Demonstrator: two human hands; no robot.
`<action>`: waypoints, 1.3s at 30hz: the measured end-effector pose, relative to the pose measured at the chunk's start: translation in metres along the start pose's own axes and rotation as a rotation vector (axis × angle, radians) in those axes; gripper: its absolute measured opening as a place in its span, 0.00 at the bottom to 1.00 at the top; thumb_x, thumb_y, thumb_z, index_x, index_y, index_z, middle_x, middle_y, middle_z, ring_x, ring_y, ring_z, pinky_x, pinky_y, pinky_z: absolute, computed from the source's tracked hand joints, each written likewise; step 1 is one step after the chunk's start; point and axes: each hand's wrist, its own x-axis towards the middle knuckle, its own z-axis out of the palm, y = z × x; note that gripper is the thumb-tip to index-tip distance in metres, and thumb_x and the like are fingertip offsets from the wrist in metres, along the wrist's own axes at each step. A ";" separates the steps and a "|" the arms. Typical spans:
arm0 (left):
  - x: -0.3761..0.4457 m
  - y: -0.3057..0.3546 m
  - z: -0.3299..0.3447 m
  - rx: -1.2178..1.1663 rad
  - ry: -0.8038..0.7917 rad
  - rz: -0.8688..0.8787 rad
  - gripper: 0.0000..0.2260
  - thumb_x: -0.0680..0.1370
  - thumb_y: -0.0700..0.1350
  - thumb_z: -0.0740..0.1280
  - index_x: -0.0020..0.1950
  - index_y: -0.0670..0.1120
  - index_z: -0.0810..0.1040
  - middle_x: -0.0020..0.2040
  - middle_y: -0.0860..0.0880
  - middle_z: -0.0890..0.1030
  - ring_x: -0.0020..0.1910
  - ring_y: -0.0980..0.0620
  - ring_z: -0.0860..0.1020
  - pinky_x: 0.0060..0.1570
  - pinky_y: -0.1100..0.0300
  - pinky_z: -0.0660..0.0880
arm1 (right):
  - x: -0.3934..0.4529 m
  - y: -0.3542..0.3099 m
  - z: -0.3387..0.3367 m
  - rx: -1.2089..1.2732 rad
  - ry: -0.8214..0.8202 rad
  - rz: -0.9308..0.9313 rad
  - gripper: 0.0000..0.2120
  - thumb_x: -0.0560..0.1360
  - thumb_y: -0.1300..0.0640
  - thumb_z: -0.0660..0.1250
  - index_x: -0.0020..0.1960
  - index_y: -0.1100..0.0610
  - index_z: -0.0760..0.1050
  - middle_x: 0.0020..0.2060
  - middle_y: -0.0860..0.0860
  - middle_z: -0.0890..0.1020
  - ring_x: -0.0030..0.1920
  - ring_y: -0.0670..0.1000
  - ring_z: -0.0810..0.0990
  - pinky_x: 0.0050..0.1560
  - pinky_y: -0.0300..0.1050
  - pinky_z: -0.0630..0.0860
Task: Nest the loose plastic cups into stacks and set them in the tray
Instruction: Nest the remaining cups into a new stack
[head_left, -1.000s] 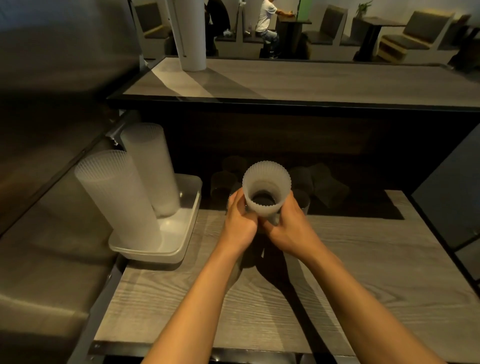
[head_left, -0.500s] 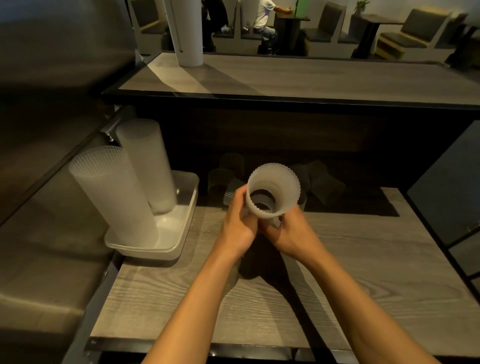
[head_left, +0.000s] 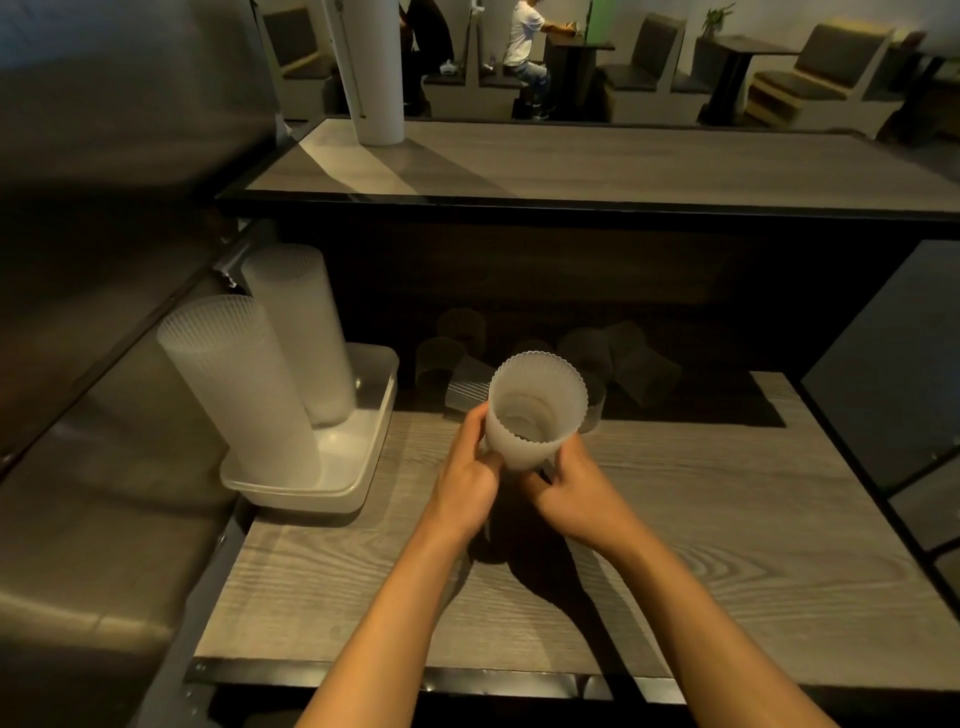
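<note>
You hold a white ribbed cup (head_left: 535, 410) in the middle of the frame, above the wooden worktop (head_left: 701, 545). Your left hand (head_left: 467, 480) grips its left side with curled fingers (head_left: 475, 421). Your right hand (head_left: 576, 496) holds its lower right side, fingers curled too. The cup tilts, and its open top faces you. At the left of the frame two tall cup stacks (head_left: 244, 384) lean in the clear tray (head_left: 358, 473). More loose cups (head_left: 644, 374) lie in the dark behind your hands.
</note>
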 end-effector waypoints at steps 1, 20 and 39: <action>-0.001 0.001 0.000 -0.015 -0.002 -0.009 0.24 0.81 0.40 0.63 0.65 0.71 0.70 0.68 0.56 0.75 0.69 0.56 0.72 0.60 0.61 0.73 | -0.001 -0.003 -0.001 0.071 -0.020 0.031 0.29 0.79 0.58 0.69 0.73 0.41 0.60 0.66 0.40 0.71 0.66 0.38 0.71 0.62 0.31 0.70; 0.009 -0.011 0.009 -0.037 0.014 -0.198 0.30 0.78 0.73 0.44 0.77 0.64 0.62 0.74 0.53 0.71 0.72 0.52 0.68 0.69 0.50 0.70 | 0.014 -0.012 0.023 0.552 0.123 0.304 0.29 0.84 0.35 0.44 0.78 0.47 0.63 0.68 0.54 0.74 0.62 0.51 0.74 0.57 0.44 0.74; -0.015 0.008 -0.006 -0.027 -0.209 -0.171 0.38 0.72 0.78 0.48 0.79 0.67 0.50 0.82 0.51 0.57 0.80 0.47 0.57 0.72 0.47 0.62 | -0.013 -0.020 -0.008 0.340 -0.056 0.154 0.29 0.81 0.32 0.40 0.81 0.37 0.53 0.80 0.44 0.62 0.78 0.46 0.59 0.77 0.49 0.58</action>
